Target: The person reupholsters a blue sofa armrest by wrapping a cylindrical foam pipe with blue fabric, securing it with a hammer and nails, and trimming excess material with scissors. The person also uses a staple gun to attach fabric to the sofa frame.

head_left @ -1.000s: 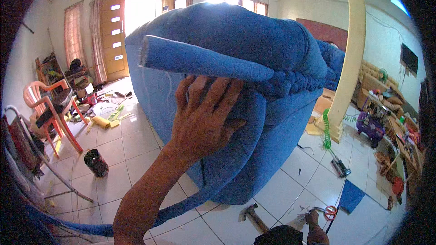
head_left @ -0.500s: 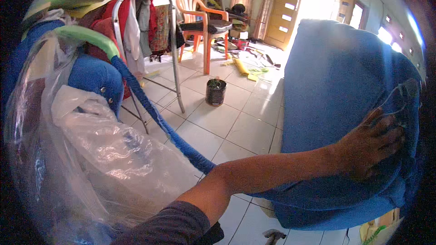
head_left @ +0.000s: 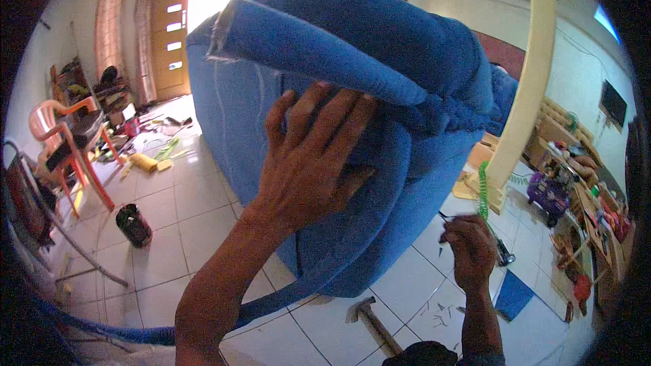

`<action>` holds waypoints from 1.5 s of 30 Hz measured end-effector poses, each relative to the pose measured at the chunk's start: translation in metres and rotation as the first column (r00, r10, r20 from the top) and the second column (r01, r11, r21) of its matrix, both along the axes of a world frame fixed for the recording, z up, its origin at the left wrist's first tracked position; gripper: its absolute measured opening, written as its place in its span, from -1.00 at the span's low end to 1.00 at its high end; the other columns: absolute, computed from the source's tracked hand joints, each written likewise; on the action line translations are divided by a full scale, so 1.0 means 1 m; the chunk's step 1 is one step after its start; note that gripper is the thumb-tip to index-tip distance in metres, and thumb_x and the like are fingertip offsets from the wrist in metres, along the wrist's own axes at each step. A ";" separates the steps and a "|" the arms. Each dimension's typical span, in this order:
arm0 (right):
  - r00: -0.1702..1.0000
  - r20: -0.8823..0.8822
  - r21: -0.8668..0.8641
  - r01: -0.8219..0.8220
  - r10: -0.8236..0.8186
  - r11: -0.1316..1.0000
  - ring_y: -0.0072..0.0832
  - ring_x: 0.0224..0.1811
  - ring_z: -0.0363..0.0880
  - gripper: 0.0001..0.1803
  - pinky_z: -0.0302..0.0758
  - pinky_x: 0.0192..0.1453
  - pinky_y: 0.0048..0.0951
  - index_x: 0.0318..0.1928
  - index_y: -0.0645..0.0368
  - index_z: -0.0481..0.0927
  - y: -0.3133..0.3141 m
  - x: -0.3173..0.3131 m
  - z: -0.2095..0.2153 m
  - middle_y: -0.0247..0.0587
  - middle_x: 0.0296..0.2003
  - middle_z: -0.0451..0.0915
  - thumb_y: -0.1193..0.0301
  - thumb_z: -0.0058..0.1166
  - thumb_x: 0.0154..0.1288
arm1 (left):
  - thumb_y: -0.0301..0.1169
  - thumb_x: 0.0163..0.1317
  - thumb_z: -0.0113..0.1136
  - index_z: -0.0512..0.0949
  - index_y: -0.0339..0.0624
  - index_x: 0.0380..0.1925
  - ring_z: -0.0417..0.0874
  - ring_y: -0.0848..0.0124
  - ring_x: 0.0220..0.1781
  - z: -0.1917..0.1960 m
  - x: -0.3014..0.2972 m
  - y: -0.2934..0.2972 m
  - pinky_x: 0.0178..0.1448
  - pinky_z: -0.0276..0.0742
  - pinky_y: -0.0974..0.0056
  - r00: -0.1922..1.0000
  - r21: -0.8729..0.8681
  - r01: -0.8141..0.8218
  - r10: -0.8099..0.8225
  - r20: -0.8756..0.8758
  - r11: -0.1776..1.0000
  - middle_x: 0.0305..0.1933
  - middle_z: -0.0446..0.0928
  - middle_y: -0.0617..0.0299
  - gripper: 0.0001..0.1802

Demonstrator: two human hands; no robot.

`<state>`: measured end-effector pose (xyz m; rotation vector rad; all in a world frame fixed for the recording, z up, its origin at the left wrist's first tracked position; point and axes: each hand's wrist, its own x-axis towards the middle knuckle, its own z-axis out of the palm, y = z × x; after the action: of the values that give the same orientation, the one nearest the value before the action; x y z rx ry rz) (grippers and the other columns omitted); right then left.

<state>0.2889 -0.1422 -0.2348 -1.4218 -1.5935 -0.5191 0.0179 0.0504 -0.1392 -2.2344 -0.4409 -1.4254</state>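
My left hand [head_left: 305,156] lies against the side of a large blue upholstered seat [head_left: 237,122], fingers spread and thumb apart. Its fingertips meet the lower edge of a loose blue fabric flap [head_left: 298,41] that sticks out with a frayed end. A long blue fabric-covered roll [head_left: 271,303] runs along the seat's lower edge and passes behind my left forearm. To the right of the seat, my right hand [head_left: 470,247] is closed in a pinch on a thin dark object, too small to name. Below lies a hammer [head_left: 373,325] on the tiles.
Several nails [head_left: 439,313] and a blue fabric scrap [head_left: 514,295] lie on the floor. Beyond my right hand are another hammer [head_left: 504,254], a green coiled hose [head_left: 483,190] and a pale post [head_left: 525,88]. A black pot [head_left: 133,225] and an orange chair [head_left: 68,122] stand left.
The view has swung right, bringing the seat to the middle. My right hand has come into view, pinching the thin object. My left hand now rests under the fabric flap.
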 end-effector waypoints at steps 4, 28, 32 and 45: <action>0.977 0.164 0.307 -0.184 0.139 0.934 -0.22 -0.17 0.75 -0.82 0.68 -0.16 -0.25 -0.19 0.09 0.73 0.032 -0.089 0.087 -0.14 -0.21 0.74 0.57 0.37 0.19 | -0.03 -0.03 0.52 0.31 0.02 0.48 0.19 0.11 0.56 0.002 0.002 0.006 0.61 -0.11 -0.17 1.000 -0.008 -0.006 0.006 0.015 1.000 0.50 0.31 0.20 0.03; 0.930 0.341 0.358 0.006 -0.137 0.934 -0.20 -0.25 0.74 -0.83 0.64 -0.15 -0.29 -0.08 0.21 0.75 0.102 -0.135 0.159 -0.07 -0.29 0.70 0.54 0.20 0.35 | -0.08 -0.01 0.50 0.45 0.04 0.35 0.26 0.18 0.53 0.000 0.005 0.010 0.46 0.08 -0.19 0.999 0.043 -0.011 0.009 0.035 0.999 0.52 0.32 0.24 -0.14; 0.924 0.367 0.321 -0.012 -0.113 0.947 -0.18 -0.30 0.69 -0.76 0.62 -0.19 -0.28 0.00 0.21 0.73 0.098 -0.138 0.161 -0.05 -0.29 0.67 0.53 0.23 0.33 | -0.12 -0.03 0.51 0.44 0.02 0.36 0.27 0.20 0.52 0.000 0.005 0.006 0.42 0.08 -0.15 0.999 0.030 -0.026 0.025 0.036 0.999 0.50 0.33 0.24 -0.12; 0.858 0.356 -0.790 0.487 -0.370 0.371 0.21 0.10 0.59 -0.20 0.56 0.06 0.25 0.36 0.08 0.38 -0.042 0.010 -0.364 0.23 0.11 0.53 -0.11 0.24 0.26 | 0.11 0.12 0.30 0.39 -0.01 0.42 0.24 0.07 0.50 0.004 0.002 -0.001 0.46 -0.02 -0.26 0.996 -0.008 -0.083 0.083 -0.033 0.997 0.45 0.33 0.13 -0.12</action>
<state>0.2989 -0.1843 -0.5990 -2.6984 -1.6231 -0.0152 0.0199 0.0491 -0.1353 -2.2165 -0.5240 -1.3461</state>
